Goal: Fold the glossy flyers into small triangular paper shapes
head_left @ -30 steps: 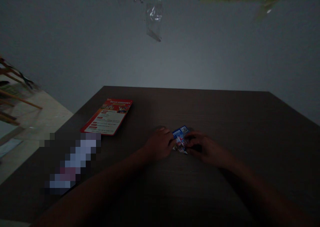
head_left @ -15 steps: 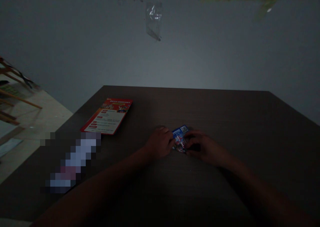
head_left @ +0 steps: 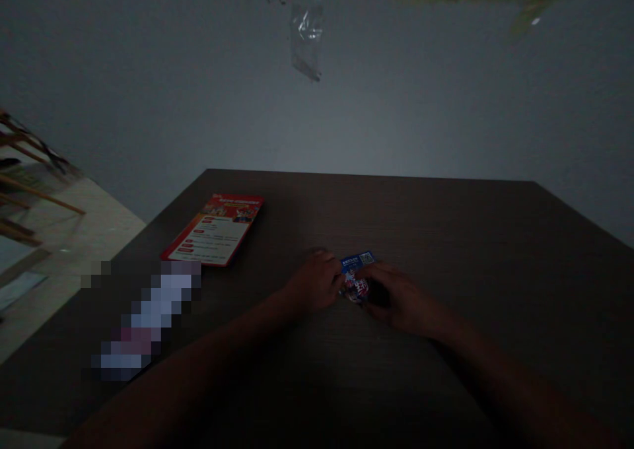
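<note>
Between my hands is a small blue printed card (head_left: 356,290) with a QR code at its upper right corner and red-and-white lettering. It sits low over the dark table or on it; I cannot tell which. My left hand (head_left: 317,280) is closed at the card's left edge, thumb against it, other fingers partly hidden in the dark. My right hand (head_left: 401,297) curves round the card's right side, its forefinger across the printed face and its thumb at the lower edge.
A red and white printed leaflet or stack of sheets (head_left: 211,234) lies at the left of the table (head_left: 421,211). A pixelated, blurred item (head_left: 153,317) lies nearer to my left forearm. Behind the table rises a grey wall (head_left: 396,105) with clear plastic (head_left: 306,39) hanging on it.
My right hand has shifted slightly left, its forefinger now reaching further over the card's face. The card is slightly turned and a bit lower; the left hand is nearly unchanged.
</note>
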Demonstrator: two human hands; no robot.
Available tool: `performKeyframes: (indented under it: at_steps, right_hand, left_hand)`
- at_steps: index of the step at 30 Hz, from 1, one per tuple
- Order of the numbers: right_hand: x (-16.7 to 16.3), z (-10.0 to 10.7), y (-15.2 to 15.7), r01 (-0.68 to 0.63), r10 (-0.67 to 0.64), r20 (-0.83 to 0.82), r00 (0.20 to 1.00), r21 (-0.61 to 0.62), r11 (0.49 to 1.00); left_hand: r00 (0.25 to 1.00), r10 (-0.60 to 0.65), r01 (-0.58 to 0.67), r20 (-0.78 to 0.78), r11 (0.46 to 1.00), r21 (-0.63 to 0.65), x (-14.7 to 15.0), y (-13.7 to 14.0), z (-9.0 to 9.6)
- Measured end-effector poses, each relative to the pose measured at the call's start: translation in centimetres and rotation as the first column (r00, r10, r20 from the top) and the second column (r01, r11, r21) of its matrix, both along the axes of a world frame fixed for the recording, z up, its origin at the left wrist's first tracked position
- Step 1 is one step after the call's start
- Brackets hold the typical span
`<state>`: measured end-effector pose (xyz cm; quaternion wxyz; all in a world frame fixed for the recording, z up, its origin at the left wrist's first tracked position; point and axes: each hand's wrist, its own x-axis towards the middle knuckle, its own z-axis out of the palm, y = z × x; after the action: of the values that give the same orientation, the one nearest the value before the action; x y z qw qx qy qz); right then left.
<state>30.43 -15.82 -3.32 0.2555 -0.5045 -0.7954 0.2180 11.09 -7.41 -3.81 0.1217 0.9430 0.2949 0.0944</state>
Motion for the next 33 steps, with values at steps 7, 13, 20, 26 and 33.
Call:
performKeyframes:
  at_steps: [7, 13, 20, 26, 33]
  right_hand:
    - [-0.05, -0.22, 0.03, 0.015, -0.016, -0.032, 0.999, -0.036, 0.999]
    - [-0.06, -0.12, 0.08, -0.004, 0.002, -0.029, 1.000, -0.049, 0.999]
    - [-0.04, 0.13, 0.18, -0.047, 0.046, -0.023, 0.999, -0.057, 0.997]
    - [-0.09, 0.50, 0.22, -0.046, 0.045, -0.023, 0.999, -0.066, 0.997]
    - [-0.06, 0.38, 0.24, -0.052, 0.052, -0.012, 0.999, -0.052, 0.997]
  left_hand:
    - [1.000, -0.024, 0.024, 0.006, 1.000, 0.004, -0.22, 0.25, 0.02]
    - [1.000, -0.009, 0.009, 0.002, 1.000, -0.020, -0.10, 0.11, 0.54]
    - [1.000, -0.020, 0.020, 0.005, 1.000, -0.003, -0.02, 0.24, 0.22]
    - [1.000, -0.023, 0.023, -0.006, 1.000, 0.004, -0.06, 0.30, 0.13]
    - [1.000, -0.008, 0.008, -0.013, 1.000, -0.027, 0.01, 0.12, 0.61]
